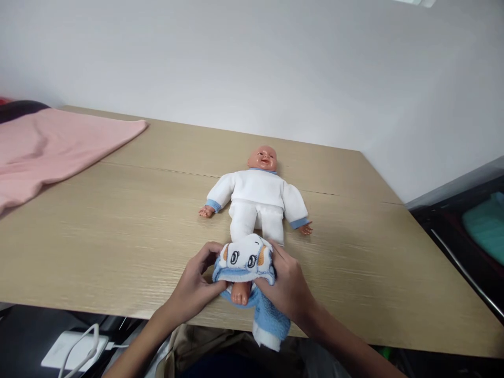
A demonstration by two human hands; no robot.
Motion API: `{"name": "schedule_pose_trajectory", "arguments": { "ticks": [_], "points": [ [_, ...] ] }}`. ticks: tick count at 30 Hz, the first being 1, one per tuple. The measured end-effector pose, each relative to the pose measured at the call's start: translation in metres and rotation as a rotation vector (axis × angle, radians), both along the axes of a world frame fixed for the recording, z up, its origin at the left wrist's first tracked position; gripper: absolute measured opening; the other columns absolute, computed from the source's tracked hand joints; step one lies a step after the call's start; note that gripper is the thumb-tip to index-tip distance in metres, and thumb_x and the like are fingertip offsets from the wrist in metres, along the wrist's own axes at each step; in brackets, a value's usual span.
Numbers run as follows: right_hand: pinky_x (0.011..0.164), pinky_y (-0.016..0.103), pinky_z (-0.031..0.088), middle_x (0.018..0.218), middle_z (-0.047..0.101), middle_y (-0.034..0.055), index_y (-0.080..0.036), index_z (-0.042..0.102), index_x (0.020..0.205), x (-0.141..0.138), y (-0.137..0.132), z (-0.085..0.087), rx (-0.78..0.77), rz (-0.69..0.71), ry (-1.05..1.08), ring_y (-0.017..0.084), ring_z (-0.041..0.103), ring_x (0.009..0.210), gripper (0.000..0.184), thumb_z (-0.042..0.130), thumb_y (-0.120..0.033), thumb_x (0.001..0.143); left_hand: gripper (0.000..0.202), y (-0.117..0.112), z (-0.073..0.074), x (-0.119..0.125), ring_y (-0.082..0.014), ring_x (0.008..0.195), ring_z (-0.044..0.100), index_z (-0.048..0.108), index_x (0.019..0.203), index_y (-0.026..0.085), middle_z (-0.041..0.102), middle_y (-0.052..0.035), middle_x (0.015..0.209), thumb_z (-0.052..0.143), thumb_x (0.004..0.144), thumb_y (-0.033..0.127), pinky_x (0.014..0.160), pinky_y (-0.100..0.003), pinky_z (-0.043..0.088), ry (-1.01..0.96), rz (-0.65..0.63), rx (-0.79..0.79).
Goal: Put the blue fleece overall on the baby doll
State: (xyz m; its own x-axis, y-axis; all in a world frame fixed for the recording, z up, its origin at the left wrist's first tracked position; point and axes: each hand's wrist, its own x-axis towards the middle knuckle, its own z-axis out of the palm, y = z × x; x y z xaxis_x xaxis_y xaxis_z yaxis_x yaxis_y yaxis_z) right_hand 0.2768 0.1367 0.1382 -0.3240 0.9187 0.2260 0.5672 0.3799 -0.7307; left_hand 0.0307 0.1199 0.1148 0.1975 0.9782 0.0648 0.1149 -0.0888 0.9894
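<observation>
A baby doll [258,186] in a white top and trousers with blue cuffs lies on its back on the table, head toward the wall. Around one of its feet [240,293] is a blue and white doll sock [244,260] with an embroidered animal face. My left hand [199,283] pinches the sock's left edge between thumb and fingers. On the other side my right hand [289,283] grips its right edge. A second blue fleecy piece [271,320] hangs over the table's front edge under my right hand; I cannot tell whether it joins the sock.
A pink cloth [59,147] is spread over the table's left side. The wooden table [137,226] meets a white wall at the back. Below its front left edge lies a white device [74,350] with a cable.
</observation>
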Motion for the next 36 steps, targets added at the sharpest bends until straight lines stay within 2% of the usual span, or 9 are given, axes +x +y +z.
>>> {"name": "schedule_pose_trajectory", "arguments": {
  "ticks": [5, 8, 11, 18, 23, 26, 30, 33, 36],
  "points": [
    [0.101, 0.042, 0.064, 0.125, 0.078, 0.0133, -0.019, 0.066, 0.131, 0.004, 0.001, -0.004, 0.043, 0.053, 0.007, 0.032, 0.079, 0.116, 0.050, 0.073, -0.007, 0.082, 0.042, -0.001, -0.015, -0.005, -0.0239, 0.120, 0.070, 0.062, 0.128, 0.023, 0.070, -0.0066, 0.125, 0.073, 0.092, 0.005, 0.105, -0.033, 0.057, 0.050, -0.030, 0.084],
    [0.104, 0.043, 0.064, 0.134, 0.074, 0.0143, -0.019, 0.060, 0.141, 0.007, 0.004, -0.002, 0.028, 0.177, -0.027, 0.033, 0.076, 0.124, 0.065, 0.074, -0.006, 0.079, 0.043, 0.000, -0.025, -0.011, -0.0239, 0.123, 0.071, 0.061, 0.136, 0.027, 0.071, -0.0074, 0.131, 0.074, 0.099, 0.007, 0.106, -0.034, 0.058, 0.105, -0.056, 0.280],
    [0.107, 0.043, 0.063, 0.141, 0.071, 0.0139, -0.022, 0.057, 0.145, 0.009, 0.007, 0.000, 0.024, 0.283, -0.054, 0.033, 0.073, 0.132, 0.069, 0.073, -0.004, 0.080, 0.045, 0.000, -0.031, -0.015, -0.0248, 0.129, 0.071, 0.059, 0.142, 0.029, 0.071, -0.0089, 0.136, 0.074, 0.103, 0.010, 0.109, -0.035, 0.059, 0.147, -0.062, 0.430],
    [0.108, 0.044, 0.063, 0.144, 0.069, 0.0138, -0.022, 0.057, 0.145, 0.008, 0.012, 0.005, 0.024, 0.301, -0.092, 0.032, 0.071, 0.134, 0.067, 0.064, -0.002, 0.082, 0.054, 0.000, -0.043, -0.013, -0.0234, 0.123, 0.073, 0.052, 0.149, 0.029, 0.070, -0.0090, 0.132, 0.073, 0.102, 0.010, 0.106, -0.035, 0.062, 0.178, -0.011, 0.467],
    [0.105, 0.046, 0.063, 0.149, 0.068, 0.0153, -0.021, 0.054, 0.149, 0.003, 0.005, 0.010, 0.063, 0.307, -0.194, 0.034, 0.072, 0.132, 0.079, 0.057, 0.002, 0.074, 0.064, -0.002, -0.057, -0.013, -0.0254, 0.125, 0.073, 0.043, 0.149, 0.030, 0.068, -0.0100, 0.135, 0.074, 0.099, 0.007, 0.106, -0.040, 0.063, 0.043, 0.104, 0.514],
    [0.105, 0.049, 0.063, 0.145, 0.072, 0.0163, -0.020, 0.056, 0.147, 0.003, 0.004, 0.006, 0.154, 0.283, -0.205, 0.035, 0.074, 0.127, 0.077, 0.058, 0.003, 0.074, 0.053, 0.000, -0.050, -0.012, -0.0246, 0.119, 0.075, 0.050, 0.143, 0.029, 0.071, -0.0086, 0.129, 0.075, 0.100, 0.010, 0.103, -0.037, 0.063, 0.098, 0.149, 0.492],
    [0.095, 0.048, 0.064, 0.119, 0.079, 0.0147, -0.018, 0.064, 0.128, 0.010, 0.016, 0.000, 0.277, 0.278, -0.139, 0.036, 0.077, 0.109, 0.047, 0.072, -0.007, 0.083, 0.033, 0.005, -0.032, -0.015, -0.0244, 0.117, 0.074, 0.061, 0.136, 0.028, 0.074, -0.0078, 0.125, 0.069, 0.107, 0.015, 0.100, -0.035, 0.062, 0.255, 0.041, 0.488],
    [0.093, 0.047, 0.064, 0.116, 0.081, 0.0148, -0.018, 0.066, 0.122, 0.018, 0.031, 0.001, 0.301, 0.383, -0.121, 0.033, 0.078, 0.105, 0.031, 0.074, -0.015, 0.093, 0.030, 0.013, -0.024, -0.022, -0.0226, 0.116, 0.073, 0.061, 0.136, 0.029, 0.074, -0.0072, 0.126, 0.066, 0.110, 0.015, 0.100, -0.032, 0.061, 0.278, -0.027, 0.490],
    [0.095, 0.044, 0.062, 0.115, 0.082, 0.0141, -0.018, 0.068, 0.120, 0.024, 0.047, 0.003, 0.313, 0.531, -0.145, 0.030, 0.077, 0.103, 0.019, 0.069, -0.018, 0.102, 0.025, 0.030, -0.020, -0.034, -0.0227, 0.119, 0.072, 0.064, 0.135, 0.028, 0.073, -0.0079, 0.128, 0.065, 0.111, 0.018, 0.102, -0.032, 0.059, 0.321, -0.187, 0.477]
  ]
}}
